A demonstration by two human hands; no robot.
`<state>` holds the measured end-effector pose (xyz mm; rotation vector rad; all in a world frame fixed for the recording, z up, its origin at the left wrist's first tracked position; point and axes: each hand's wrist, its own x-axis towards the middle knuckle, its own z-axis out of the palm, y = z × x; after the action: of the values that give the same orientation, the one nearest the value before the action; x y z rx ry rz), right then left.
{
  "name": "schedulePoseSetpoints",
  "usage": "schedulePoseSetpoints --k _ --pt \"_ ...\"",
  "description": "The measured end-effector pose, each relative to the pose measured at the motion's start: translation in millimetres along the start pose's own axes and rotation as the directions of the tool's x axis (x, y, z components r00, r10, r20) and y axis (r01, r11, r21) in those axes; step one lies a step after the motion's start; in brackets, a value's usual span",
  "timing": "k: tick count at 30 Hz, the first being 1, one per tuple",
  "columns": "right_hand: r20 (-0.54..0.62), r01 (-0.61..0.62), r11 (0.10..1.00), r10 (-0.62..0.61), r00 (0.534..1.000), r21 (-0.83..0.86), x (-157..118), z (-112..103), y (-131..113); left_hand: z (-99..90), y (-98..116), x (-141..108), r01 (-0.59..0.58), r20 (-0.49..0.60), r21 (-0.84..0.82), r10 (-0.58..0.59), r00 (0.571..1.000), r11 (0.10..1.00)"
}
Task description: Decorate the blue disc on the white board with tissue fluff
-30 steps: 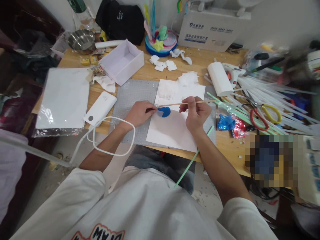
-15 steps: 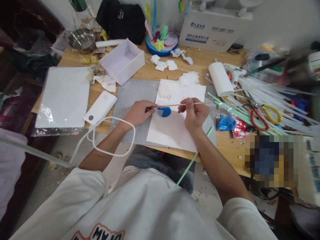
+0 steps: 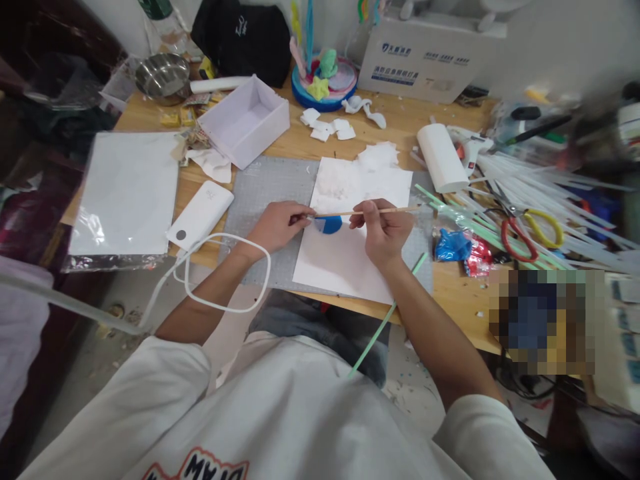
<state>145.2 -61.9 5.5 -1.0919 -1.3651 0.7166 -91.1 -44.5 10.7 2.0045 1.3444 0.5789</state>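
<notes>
A thin wooden stick (image 3: 340, 213) lies roughly level above a white sheet (image 3: 350, 267). My right hand (image 3: 384, 230) is closed round its right part. My left hand (image 3: 283, 225) pinches at the stick's left end, beside a blue round piece (image 3: 331, 225) with a pale wedge at its left. Whether the left fingertips hold the stick itself or a small clear piece at its tip is too small to tell. Crumpled white tissue (image 3: 379, 157) rests on the sheet's upper edge. The grey cutting mat (image 3: 260, 193) is under the sheet.
A white power bank (image 3: 203, 212) with a looped cable (image 3: 227, 311) is by my left forearm. Scissors (image 3: 520, 240), translucent sticks and a white roll (image 3: 442, 159) lie at the right. A lilac box (image 3: 247, 123) stands behind my left hand. A green strip (image 3: 383, 330) crosses the front edge.
My right hand has moved slightly left and down, with its fingers a little nearer the blue piece. My left hand has hardly moved.
</notes>
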Motion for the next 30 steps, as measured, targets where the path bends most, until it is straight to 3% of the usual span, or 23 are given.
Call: schedulePoseSetpoints --k 9,20,26,30 --pt "-0.105 -0.013 0.999 0.008 0.994 -0.046 2 2 1 -1.2 8 1 0.080 -0.001 -0.097 -0.081 0.997 0.992" --pt "-0.125 -0.032 0.999 0.033 0.992 0.007 3 2 -1 -0.3 7 21 0.039 0.021 -0.004 -0.039 0.999 0.999" --pt "-0.160 0.062 0.998 -0.066 0.985 -0.032 0 -1 -7 -1.8 15 26 0.068 0.024 0.025 -0.069 0.997 0.997" --pt "-0.074 0.201 0.974 -0.209 0.975 -0.100 -7 -3 -11 -0.9 15 26 0.061 0.022 0.005 -0.061 0.998 0.998"
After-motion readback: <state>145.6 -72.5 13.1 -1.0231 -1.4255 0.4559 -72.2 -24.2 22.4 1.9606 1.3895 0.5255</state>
